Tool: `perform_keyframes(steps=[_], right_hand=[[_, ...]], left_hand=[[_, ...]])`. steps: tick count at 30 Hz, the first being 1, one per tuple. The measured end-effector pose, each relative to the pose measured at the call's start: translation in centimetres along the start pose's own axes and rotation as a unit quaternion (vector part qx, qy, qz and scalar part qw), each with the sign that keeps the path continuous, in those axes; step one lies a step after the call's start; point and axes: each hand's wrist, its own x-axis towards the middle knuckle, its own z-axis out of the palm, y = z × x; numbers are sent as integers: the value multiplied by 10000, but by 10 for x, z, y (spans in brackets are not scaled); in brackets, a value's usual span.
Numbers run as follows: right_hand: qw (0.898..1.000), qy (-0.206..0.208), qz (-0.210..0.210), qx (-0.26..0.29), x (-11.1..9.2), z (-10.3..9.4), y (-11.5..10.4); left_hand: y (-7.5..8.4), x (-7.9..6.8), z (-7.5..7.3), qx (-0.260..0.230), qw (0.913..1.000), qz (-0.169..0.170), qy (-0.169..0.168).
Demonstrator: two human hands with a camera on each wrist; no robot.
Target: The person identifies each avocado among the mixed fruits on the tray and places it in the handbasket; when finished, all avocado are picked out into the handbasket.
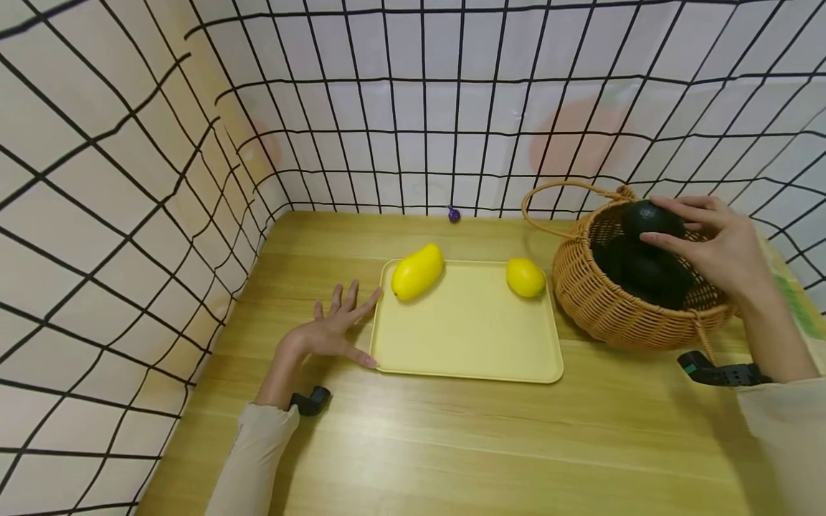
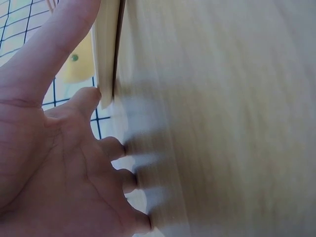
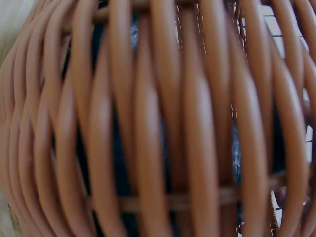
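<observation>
My right hand point(image 1: 725, 244) grips a dark green avocado point(image 1: 652, 218) between thumb and fingers, at the mouth of a wicker basket point(image 1: 603, 308). Below it, more dark fruit point(image 1: 645, 276) lies inside the basket. The right wrist view is filled by the basket's woven wall point(image 3: 200, 123), with dark shapes showing through the gaps. My left hand point(image 1: 325, 334) is spread flat-fingered at the left edge of a pale yellow tray point(image 1: 471, 330), thumb and index finger at its rim. On the tray, a yellow mango point(image 1: 418, 272) sits at the back left and a lemon point(image 1: 525, 278) at the back right.
Black wire grid panels point(image 1: 422, 107) enclose the wooden table point(image 1: 452, 444) at the back and left. A small purple object point(image 1: 454, 214) lies by the back grid. The basket's handle point(image 1: 548, 185) leans out to the left, behind the tray's right corner.
</observation>
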Motion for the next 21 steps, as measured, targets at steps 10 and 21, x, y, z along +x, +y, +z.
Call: perform_keyframes(steps=[10,21], right_hand=[[9986,-164,-339,361,1,3,-3],[9991,-353,-211,91,4,5,-1]], left_hand=[[0,-3,-1,19,10000,1,0],[2,0,-1,4,10000,4,-16]])
